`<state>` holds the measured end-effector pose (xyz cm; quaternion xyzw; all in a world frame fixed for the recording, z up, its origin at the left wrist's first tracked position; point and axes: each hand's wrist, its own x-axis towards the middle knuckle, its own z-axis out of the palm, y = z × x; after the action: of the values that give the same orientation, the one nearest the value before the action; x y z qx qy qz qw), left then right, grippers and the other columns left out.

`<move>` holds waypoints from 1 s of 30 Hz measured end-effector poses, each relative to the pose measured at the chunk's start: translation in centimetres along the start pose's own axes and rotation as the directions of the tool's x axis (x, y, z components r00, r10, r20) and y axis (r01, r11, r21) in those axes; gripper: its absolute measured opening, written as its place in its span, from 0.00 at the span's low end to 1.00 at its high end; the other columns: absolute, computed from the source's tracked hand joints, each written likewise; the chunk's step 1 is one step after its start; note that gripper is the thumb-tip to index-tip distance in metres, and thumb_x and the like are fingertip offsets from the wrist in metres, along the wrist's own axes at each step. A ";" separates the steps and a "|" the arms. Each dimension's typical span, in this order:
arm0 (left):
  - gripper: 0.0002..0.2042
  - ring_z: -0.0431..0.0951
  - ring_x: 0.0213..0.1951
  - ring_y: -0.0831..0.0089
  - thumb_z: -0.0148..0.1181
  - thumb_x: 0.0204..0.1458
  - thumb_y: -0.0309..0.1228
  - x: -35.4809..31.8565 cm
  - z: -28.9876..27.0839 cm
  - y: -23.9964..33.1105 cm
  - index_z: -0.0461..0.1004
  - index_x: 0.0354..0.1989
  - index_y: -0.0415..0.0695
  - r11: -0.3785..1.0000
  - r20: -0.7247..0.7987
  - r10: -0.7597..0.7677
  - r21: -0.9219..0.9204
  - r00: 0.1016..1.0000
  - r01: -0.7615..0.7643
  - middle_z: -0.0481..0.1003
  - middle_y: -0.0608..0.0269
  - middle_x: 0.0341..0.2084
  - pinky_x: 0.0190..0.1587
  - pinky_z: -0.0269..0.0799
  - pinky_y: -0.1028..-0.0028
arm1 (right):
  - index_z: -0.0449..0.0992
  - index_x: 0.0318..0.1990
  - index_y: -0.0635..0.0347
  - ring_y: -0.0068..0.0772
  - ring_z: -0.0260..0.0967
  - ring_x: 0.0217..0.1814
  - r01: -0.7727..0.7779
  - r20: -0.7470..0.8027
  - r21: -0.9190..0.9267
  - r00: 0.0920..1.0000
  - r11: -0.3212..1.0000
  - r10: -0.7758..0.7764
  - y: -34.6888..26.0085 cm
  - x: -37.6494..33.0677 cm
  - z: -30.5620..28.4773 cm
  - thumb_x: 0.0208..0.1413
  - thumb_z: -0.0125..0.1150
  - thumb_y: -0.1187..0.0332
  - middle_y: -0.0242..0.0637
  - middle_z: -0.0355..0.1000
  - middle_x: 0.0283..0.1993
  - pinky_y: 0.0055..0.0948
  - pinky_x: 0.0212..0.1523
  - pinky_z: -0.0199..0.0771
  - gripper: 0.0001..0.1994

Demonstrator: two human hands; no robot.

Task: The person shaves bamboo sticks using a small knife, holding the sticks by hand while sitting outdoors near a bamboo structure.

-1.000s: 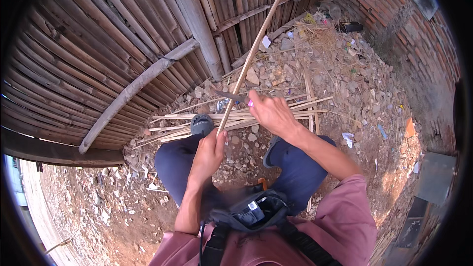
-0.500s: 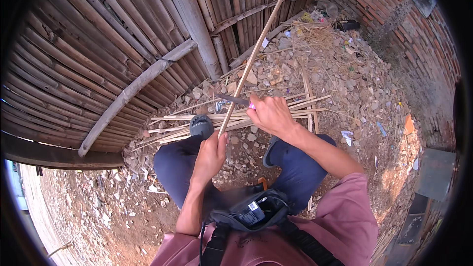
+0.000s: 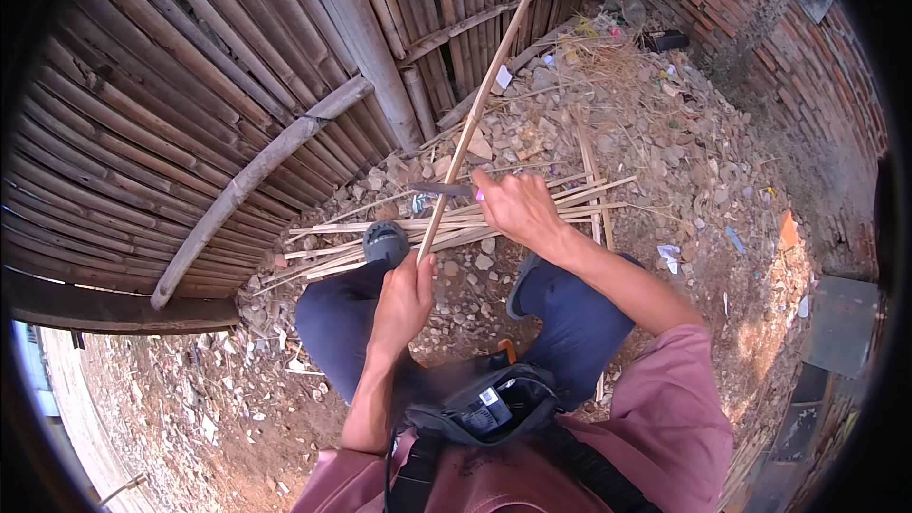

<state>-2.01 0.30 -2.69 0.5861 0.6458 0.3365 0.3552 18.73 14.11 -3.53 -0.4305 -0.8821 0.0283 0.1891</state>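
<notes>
My left hand point(image 3: 404, 302) is closed round the lower end of a long pale bamboo strip point(image 3: 474, 119), which slants up and away to the right. In my right hand point(image 3: 521, 209) is a knife point(image 3: 444, 189); its dark blade lies across the strip and a bit of pink handle shows at my fingers. The blade points left and seems to touch the strip above my left hand. Beyond my feet, a bundle of split bamboo strips point(image 3: 344, 225) lies crosswise on the stony ground, partly hidden by my right hand and shoe.
A bamboo slat wall point(image 3: 190, 104) with a curved rail rises at the left and ahead. On the right stands a brick wall point(image 3: 760, 47). Rubble and litter point(image 3: 669, 255) cover the ground. An open black pouch point(image 3: 489, 408) hangs at my waist, above an orange object point(image 3: 507, 351).
My right hand and the knife have shifted slightly left along the strip, and the blade lies flatter. The strip's far end has moved a little left. My left hand keeps its grip.
</notes>
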 end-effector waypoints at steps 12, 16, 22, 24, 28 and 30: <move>0.17 0.71 0.23 0.64 0.48 0.74 0.38 0.1 -0.5 -0.3 0.74 0.38 0.36 0.998 0.035 -0.043 -0.038 0.998 0.045 0.71 0.50 0.20 0.31 0.68 0.62 | 0.76 0.41 0.61 0.45 0.77 0.16 0.033 -0.074 -0.112 0.996 0.993 -0.041 0.4 0.7 1.4 0.56 0.57 0.74 0.43 0.73 0.15 0.46 0.17 0.74 0.07; 0.17 0.72 0.24 0.63 0.48 0.74 0.38 0.3 -0.6 -0.4 0.74 0.37 0.36 0.997 0.047 -0.058 -0.046 0.997 0.061 0.72 0.49 0.21 0.32 0.69 0.61 | 0.77 0.43 0.61 0.46 0.79 0.18 0.012 -0.079 -0.170 0.997 0.985 -0.026 0.0 0.5 1.9 0.56 0.56 0.75 0.45 0.74 0.17 0.46 0.17 0.74 0.08; 0.17 0.76 0.26 0.54 0.49 0.73 0.37 0.2 -0.2 -0.7 0.74 0.38 0.34 0.999 0.008 -0.051 0.012 0.999 0.051 0.74 0.44 0.23 0.35 0.71 0.58 | 0.81 0.38 0.64 0.54 0.80 0.23 -0.040 0.024 0.014 0.999 0.999 0.040 -0.9 0.4 0.1 0.54 0.59 0.71 0.52 0.76 0.20 0.51 0.25 0.79 0.08; 0.17 0.78 0.28 0.48 0.49 0.73 0.36 0.2 0.2 -0.7 0.74 0.38 0.34 0.999 -0.002 -0.023 0.028 1.000 0.023 0.76 0.42 0.24 0.36 0.72 0.56 | 0.82 0.35 0.65 0.58 0.80 0.25 -0.029 0.029 0.051 0.999 0.998 0.028 -0.7 0.5 0.3 0.54 0.60 0.71 0.55 0.76 0.21 0.53 0.28 0.79 0.08; 0.15 0.79 0.35 0.35 0.50 0.72 0.34 0.6 1.4 -1.2 0.74 0.39 0.33 0.999 -0.015 0.046 0.029 0.999 -0.045 0.77 0.35 0.27 0.38 0.72 0.48 | 0.82 0.32 0.68 0.61 0.80 0.29 -0.006 0.014 0.108 1.000 0.994 0.004 -0.4 0.2 1.7 0.53 0.59 0.73 0.58 0.77 0.25 0.54 0.31 0.80 0.08; 0.14 0.78 0.37 0.31 0.51 0.71 0.33 0.7 1.8 -1.2 0.74 0.39 0.33 0.998 -0.029 0.050 0.031 0.998 -0.049 0.77 0.33 0.27 0.38 0.71 0.44 | 0.81 0.33 0.70 0.62 0.80 0.30 -0.045 0.034 0.149 0.999 0.988 0.041 -0.2 0.4 2.1 0.52 0.59 0.75 0.59 0.77 0.26 0.54 0.32 0.81 0.07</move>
<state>-1.14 0.88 -4.67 0.6019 0.6414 0.3442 0.3283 17.66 14.53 -5.31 -0.4335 -0.8708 0.1052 0.2065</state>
